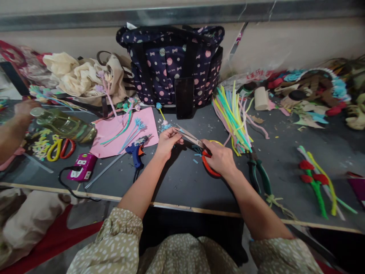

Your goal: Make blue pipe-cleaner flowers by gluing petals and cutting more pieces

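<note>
My right hand (220, 158) is closed round the handles of scissors (199, 142) with one red and one yellow handle. Their blades are parted and point left, reaching my left hand (169, 142). The left fingers are pinched together at the blade tips, on something small and hard to make out that looks blue. Small blue cut pieces (195, 161) lie on the dark table (182, 186) below the scissors. A blue glue gun (136, 155) rests left of my left hand, by a pink sheet (125, 133) with pipe-cleaner flowers on it.
A dark patterned bag (162, 64) stands at the back with a phone (184, 98) against it. Pipe cleaners (234, 118) and green-handled pliers (264, 177) lie to the right. At left are a bottle (67, 125), a purple power socket (82, 167) and another person's arm (14, 125).
</note>
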Motion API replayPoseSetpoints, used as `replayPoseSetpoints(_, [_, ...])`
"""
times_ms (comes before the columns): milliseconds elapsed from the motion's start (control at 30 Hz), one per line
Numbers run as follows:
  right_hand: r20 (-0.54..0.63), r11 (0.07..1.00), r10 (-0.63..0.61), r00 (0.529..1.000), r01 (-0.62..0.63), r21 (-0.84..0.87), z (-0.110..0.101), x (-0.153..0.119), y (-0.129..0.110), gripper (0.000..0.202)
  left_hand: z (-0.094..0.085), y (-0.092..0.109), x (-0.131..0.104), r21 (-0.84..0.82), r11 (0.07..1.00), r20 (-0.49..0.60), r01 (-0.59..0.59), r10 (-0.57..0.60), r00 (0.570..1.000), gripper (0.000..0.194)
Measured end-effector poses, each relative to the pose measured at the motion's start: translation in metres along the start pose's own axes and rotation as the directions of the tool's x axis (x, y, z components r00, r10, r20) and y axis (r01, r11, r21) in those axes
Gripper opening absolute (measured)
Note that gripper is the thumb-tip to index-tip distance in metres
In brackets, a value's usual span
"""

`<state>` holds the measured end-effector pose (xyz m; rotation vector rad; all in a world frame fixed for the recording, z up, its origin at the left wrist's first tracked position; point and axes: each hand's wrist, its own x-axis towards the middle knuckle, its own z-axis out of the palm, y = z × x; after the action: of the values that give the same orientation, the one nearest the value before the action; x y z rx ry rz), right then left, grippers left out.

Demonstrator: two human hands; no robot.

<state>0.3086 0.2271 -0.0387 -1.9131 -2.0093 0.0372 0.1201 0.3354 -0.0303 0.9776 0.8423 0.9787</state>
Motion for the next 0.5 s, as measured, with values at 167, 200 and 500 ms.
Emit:
replayPoseSetpoints(167, [0.000,1.000,0.000,1.000,0.000,-0.004,-0.0004,-0.0001,-0.0005,0.041,-0.0006,-0.0009,0.0004,0.010,1.000,-0.003,-0.005,0.005,1.000,0.016])
replayPoseSetpoints(200, [0.000,1.000,0.000,1.000,0.000,-0.002,-0.0001,-0.0002,-0.0004,0.041,-0.0007,-0.0012,0.0005,0.011,1.000,-0.004,-0.006,0.006,1.000,0.016])
replayPoseSetpoints(500, [0.005,1.000,0.004,1.000,-0.004,0.026,0.0012,-0.0004,0.0001,0.037,-0.0013,-0.0022,0.0008,0.018,1.000,0.006,-0.006,0.006,1.000,0.013])
